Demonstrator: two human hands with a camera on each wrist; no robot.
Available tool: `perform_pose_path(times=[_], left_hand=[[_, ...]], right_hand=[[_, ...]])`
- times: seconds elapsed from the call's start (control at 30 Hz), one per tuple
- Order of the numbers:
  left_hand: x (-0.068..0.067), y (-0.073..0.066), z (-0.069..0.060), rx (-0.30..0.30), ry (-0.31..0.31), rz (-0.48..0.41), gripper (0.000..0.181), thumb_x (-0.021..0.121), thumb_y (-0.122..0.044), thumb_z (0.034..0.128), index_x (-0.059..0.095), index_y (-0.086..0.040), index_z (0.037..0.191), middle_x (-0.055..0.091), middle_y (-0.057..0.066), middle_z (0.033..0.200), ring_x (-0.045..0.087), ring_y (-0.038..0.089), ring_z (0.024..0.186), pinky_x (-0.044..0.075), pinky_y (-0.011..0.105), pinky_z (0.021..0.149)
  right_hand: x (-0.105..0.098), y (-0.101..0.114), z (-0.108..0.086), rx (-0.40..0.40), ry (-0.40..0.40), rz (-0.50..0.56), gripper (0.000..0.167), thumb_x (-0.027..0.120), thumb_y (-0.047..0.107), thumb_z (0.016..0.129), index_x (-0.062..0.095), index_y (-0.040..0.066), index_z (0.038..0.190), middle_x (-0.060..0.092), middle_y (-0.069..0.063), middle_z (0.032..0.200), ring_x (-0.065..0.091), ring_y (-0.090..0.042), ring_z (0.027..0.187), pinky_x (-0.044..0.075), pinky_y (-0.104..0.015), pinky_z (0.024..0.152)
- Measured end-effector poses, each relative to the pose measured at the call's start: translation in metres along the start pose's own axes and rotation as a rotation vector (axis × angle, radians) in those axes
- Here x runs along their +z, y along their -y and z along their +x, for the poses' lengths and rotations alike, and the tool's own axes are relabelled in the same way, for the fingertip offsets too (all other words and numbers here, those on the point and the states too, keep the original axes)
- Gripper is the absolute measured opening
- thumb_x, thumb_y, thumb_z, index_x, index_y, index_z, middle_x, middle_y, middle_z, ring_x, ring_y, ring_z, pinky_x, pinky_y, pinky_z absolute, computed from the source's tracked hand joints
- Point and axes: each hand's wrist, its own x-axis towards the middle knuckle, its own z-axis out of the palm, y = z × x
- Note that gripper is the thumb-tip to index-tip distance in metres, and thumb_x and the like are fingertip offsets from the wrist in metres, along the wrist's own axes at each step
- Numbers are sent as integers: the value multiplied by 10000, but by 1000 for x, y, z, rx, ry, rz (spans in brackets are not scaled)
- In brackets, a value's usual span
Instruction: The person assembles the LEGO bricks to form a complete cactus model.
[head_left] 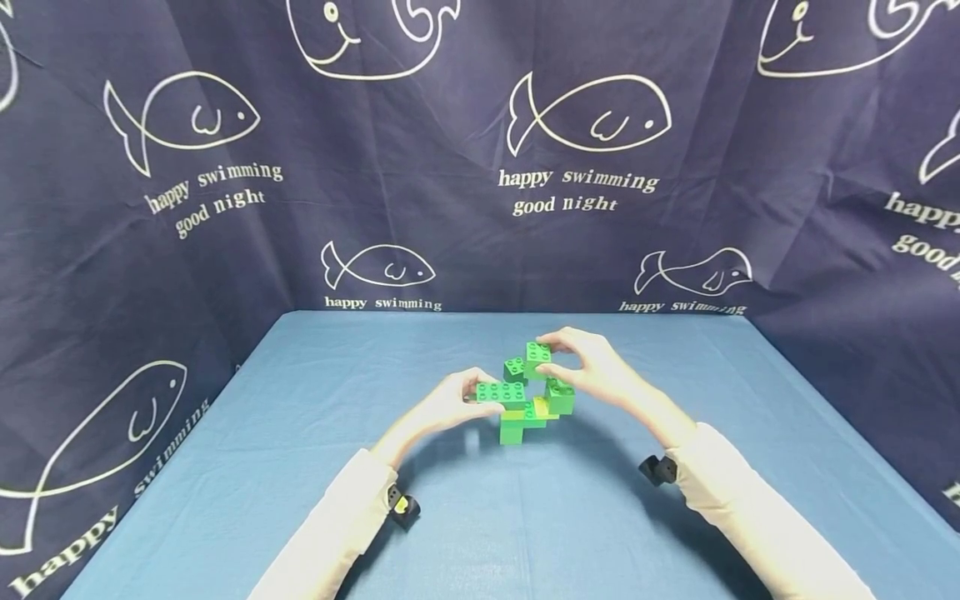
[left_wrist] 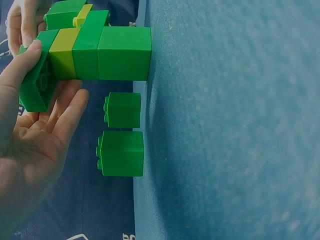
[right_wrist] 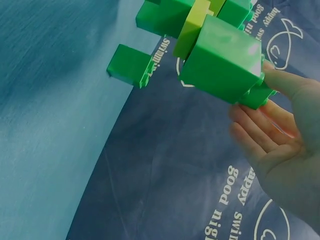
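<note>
One long green brick [head_left: 500, 395] crosswise, studs up, left hand [head_left: 450, 395] gripping it, right hand [head_left: 596, 362] pinching square brick [head_left: 536, 367]

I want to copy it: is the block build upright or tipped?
Upright. The block build has studs facing up and its lowest green block underneath.

Counts on my end: 2 hands, my left hand [head_left: 453, 396] and right hand [head_left: 592, 362], one brick pinched in each. Green bricks [left_wrist: 125, 52]: I get at least 7, incl. 2 loose bricks [left_wrist: 122, 153] seen from my left wrist. Yellow bricks [left_wrist: 63, 53]: 2 visible. Hidden ones I can't count. Also 2 sleeves [head_left: 330, 525], 2 black wrist units [head_left: 657, 469], 1 blue surface [head_left: 570, 517]. Whole fish outlines [head_left: 590, 150] in head view: 4, others cropped.
</note>
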Motion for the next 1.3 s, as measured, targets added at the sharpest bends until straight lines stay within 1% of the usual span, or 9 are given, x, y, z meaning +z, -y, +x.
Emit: perform_pose_path(times=[0.1, 0.13, 0.33, 0.6, 0.83, 0.97, 1.03, 1.23, 1.3], left_hand=[[0, 0, -1, -6, -1, 11, 313, 720, -122, 819, 595, -24, 1089, 687, 144, 954, 639, 73, 794, 544, 268, 782], [0, 4, 0, -3, -2, 14, 314, 724, -138, 818, 598, -38, 1088, 689, 129, 952, 642, 74, 797, 542, 257, 778], [0, 5, 1, 8, -6, 18, 301, 730, -154, 815, 606, -60, 1072, 689, 90, 941, 641, 82, 807, 544, 264, 782], [0, 5, 1, 28, -4, 8, 297, 730, -139, 812, 599, -37, 1059, 688, 99, 913, 635, 70, 785, 549, 269, 762], [1, 5, 1, 6, -8, 6, 305, 727, -130, 816, 598, -33, 1075, 682, 108, 916, 625, 62, 771, 542, 252, 755], [1, 4, 1, -1, -9, 19, 309, 718, -98, 818, 594, -14, 1088, 681, 138, 935, 614, 43, 771, 541, 246, 759], [0, 1, 1, -4, -5, 26, 310, 714, -84, 818, 590, -3, 1090, 679, 148, 936, 609, 34, 770, 540, 242, 762], [-2, -22, -7, 8, 9, 35, 284, 699, -74, 829, 584, 20, 1071, 677, 155, 908, 598, 14, 762, 539, 231, 769], [-2, -26, -9, 11, 9, 38, 283, 698, -76, 830, 584, 19, 1070, 679, 156, 907, 598, 11, 764, 539, 228, 770]], right_hand=[[1, 3, 1, -9, -5, 1, 365, 751, 193, 794, 649, 61, 1118, 672, -59, 1049, 652, -200, 953, 528, -361, 868], [1, 4, 1, -11, -7, 3, 363, 751, 195, 794, 650, 64, 1117, 672, -54, 1045, 651, -194, 954, 528, -355, 870], [2, 9, 2, -27, -4, 24, 365, 752, 190, 793, 650, 66, 1121, 672, -45, 1049, 646, -183, 963, 529, -341, 870], [8, 13, 1, -46, 17, 38, 371, 753, 199, 792, 650, 71, 1124, 676, -30, 1046, 639, -168, 963, 529, -336, 867], [12, 16, 2, -119, -11, 24, 365, 770, 153, 765, 661, 39, 1095, 689, -51, 1005, 653, -193, 918, 534, -362, 825], [14, 16, 2, -131, -9, 15, 364, 763, 163, 776, 661, 43, 1104, 688, -50, 1009, 651, -194, 921, 533, -368, 825], [15, 16, 2, -128, -3, 13, 365, 757, 167, 784, 659, 50, 1115, 687, -45, 1016, 648, -192, 928, 531, -368, 830], [17, 17, 1, -133, 9, 31, 374, 754, 166, 786, 655, 54, 1129, 685, -43, 1014, 649, -198, 936, 531, -371, 834], [17, 18, 1, -138, 11, 36, 373, 753, 159, 786, 654, 51, 1129, 684, -45, 1016, 649, -201, 936, 533, -373, 831]])
